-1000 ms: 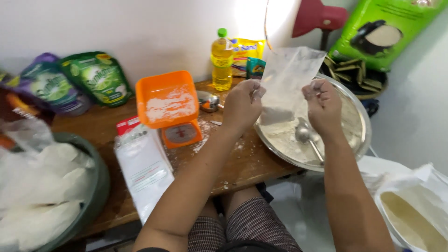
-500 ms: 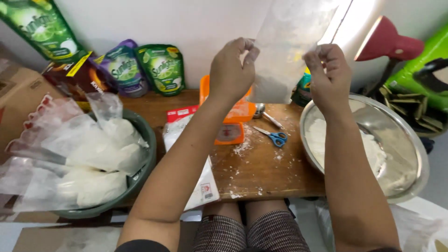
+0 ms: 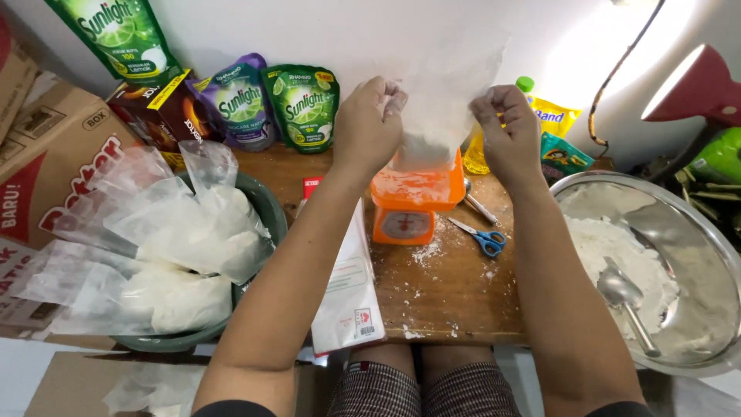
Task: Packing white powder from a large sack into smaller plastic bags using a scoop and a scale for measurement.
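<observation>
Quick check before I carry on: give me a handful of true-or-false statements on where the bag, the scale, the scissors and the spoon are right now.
1. Both hands hold the clear plastic bag by its top, the left hand on one side and the right hand on the other. True.
2. The bag is held above the orange scale. True.
3. The blue-handled scissors lie inside the metal bowl. False: they lie on the wooden table, right of the scale.
4. The metal spoon lies in the metal bowl with the white powder. True.
5. The green basin on the left holds only loose powder. False: it holds filled clear bags.
</observation>
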